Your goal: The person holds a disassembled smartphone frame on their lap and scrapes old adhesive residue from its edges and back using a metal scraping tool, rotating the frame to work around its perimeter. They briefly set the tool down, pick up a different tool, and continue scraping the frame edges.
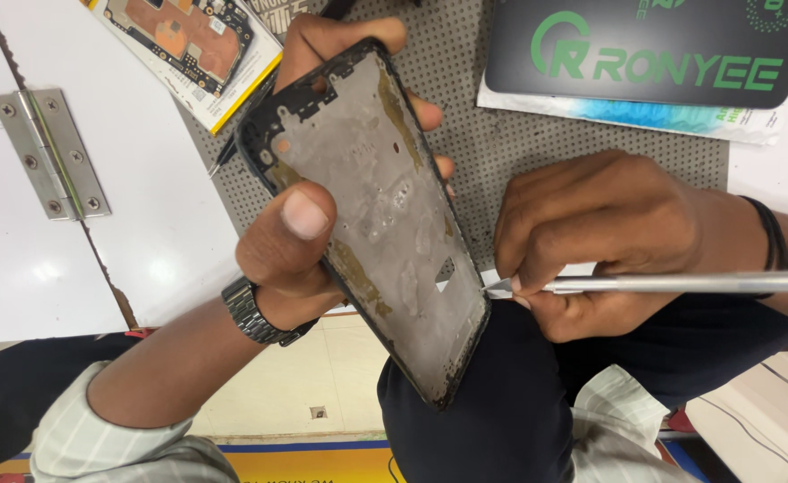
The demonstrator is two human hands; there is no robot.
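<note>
My left hand grips a bare phone frame, grey metal inside with a black rim and patches of yellowish glue residue, held tilted over my lap. The thumb presses on its inner face and the fingers wrap behind its top and right side. My right hand holds a slim silver metal tool like a pen. Its pointed tip touches the frame's right edge near the lower end.
A grey perforated work mat lies on the white table, with a dark printed pad at top right. A phone circuit board on a card sits top left. A steel hinge is fixed at the left.
</note>
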